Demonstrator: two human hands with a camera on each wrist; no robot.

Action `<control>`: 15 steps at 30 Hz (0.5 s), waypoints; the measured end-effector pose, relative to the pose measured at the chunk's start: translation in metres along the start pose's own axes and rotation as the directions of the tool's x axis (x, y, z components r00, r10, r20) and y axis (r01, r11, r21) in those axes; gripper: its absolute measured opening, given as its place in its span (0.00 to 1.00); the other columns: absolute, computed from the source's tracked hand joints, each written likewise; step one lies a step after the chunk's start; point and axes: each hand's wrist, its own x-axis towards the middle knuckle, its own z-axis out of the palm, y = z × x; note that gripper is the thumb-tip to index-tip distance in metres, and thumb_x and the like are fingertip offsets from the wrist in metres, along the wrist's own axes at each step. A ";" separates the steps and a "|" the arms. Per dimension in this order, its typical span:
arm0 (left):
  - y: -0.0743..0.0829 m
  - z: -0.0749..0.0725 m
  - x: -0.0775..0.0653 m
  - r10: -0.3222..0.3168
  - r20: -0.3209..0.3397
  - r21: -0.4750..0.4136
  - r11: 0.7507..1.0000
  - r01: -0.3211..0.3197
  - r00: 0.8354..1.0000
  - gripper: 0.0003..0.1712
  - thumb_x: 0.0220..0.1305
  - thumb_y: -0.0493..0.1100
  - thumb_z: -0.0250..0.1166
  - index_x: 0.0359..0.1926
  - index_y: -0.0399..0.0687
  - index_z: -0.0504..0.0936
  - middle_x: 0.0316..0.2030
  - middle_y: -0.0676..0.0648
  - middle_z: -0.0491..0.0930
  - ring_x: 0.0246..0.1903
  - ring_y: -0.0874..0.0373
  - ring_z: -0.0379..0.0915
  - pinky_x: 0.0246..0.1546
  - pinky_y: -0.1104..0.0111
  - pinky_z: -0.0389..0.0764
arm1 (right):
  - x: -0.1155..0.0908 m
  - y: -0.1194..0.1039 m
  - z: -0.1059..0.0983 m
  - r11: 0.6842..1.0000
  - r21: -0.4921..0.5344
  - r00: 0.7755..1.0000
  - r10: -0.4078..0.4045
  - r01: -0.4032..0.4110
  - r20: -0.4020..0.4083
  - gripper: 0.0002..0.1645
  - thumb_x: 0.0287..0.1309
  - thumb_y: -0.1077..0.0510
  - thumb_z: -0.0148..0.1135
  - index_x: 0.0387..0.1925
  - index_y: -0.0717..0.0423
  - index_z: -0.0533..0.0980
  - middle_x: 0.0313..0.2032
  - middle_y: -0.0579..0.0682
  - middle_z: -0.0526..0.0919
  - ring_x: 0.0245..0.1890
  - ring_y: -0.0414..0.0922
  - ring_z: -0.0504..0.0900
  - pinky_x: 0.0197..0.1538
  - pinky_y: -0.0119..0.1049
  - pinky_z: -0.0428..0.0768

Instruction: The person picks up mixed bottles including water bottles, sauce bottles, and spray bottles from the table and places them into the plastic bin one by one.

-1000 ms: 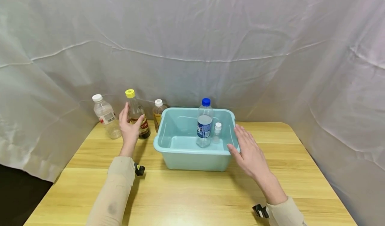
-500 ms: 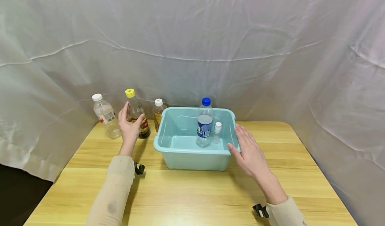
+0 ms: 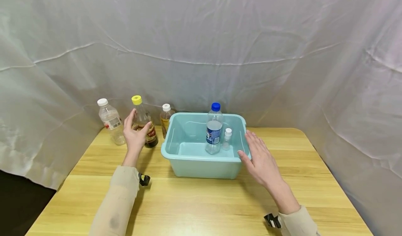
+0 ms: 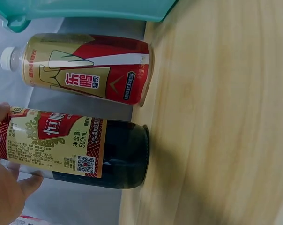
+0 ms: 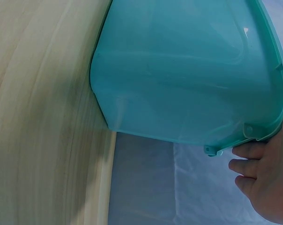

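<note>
In the head view my left hand (image 3: 135, 134) grips a vinegar bottle (image 3: 151, 135) with a yellow cap and dark liquid. Thumb and fingers lie on either side of its upper label (image 4: 52, 140) in the left wrist view, and its base is right at the tabletop. My right hand (image 3: 261, 156) rests along the right rim of a light blue plastic basin (image 3: 204, 168), its fingers straight and the thumb at the front corner. Inside the basin stand a clear water bottle (image 3: 213, 133) with a blue cap and a small clear bottle (image 3: 227, 140) with a white cap.
A drink bottle (image 4: 90, 68) with a gold and red label stands between the vinegar bottle and the basin. Left of my left hand is a clear bottle (image 3: 111, 119) with a white cap. A grey curtain (image 3: 201, 54) hangs behind the wooden table (image 3: 194, 208).
The vinegar bottle and my left hand have shifted very slightly toward me. My right hand and the basin stay where they were.
</note>
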 end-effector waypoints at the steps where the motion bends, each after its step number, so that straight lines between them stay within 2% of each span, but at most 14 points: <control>1: 0.001 0.000 -0.001 -0.002 -0.003 -0.007 1.000 0.002 1.000 0.46 0.53 0.29 0.79 0.73 0.49 0.74 0.65 0.39 0.72 0.64 0.48 0.70 0.66 0.52 0.77 | 0.000 0.000 0.000 1.000 0.000 1.000 0.001 -0.001 0.001 0.41 0.79 0.42 0.48 0.77 0.68 0.60 0.78 0.63 0.60 0.77 0.63 0.59 0.80 0.56 0.55; 7: 0.011 -0.004 -0.008 -0.019 -0.043 -0.043 0.999 0.017 0.999 0.46 0.53 0.30 0.80 0.73 0.53 0.75 0.65 0.44 0.74 0.64 0.49 0.72 0.65 0.57 0.79 | 0.001 0.000 0.000 1.000 -0.004 1.000 0.004 -0.004 0.006 0.41 0.79 0.42 0.48 0.77 0.68 0.59 0.78 0.63 0.60 0.78 0.63 0.58 0.80 0.56 0.55; 15: 0.034 -0.008 -0.013 0.000 -0.099 -0.101 0.995 -0.011 0.995 0.46 0.51 0.29 0.81 0.72 0.52 0.76 0.64 0.49 0.76 0.61 0.52 0.73 0.61 0.62 0.80 | 0.002 0.001 0.002 1.000 -0.003 1.000 -0.003 0.003 -0.005 0.41 0.79 0.42 0.48 0.77 0.69 0.60 0.77 0.64 0.61 0.78 0.62 0.58 0.79 0.57 0.55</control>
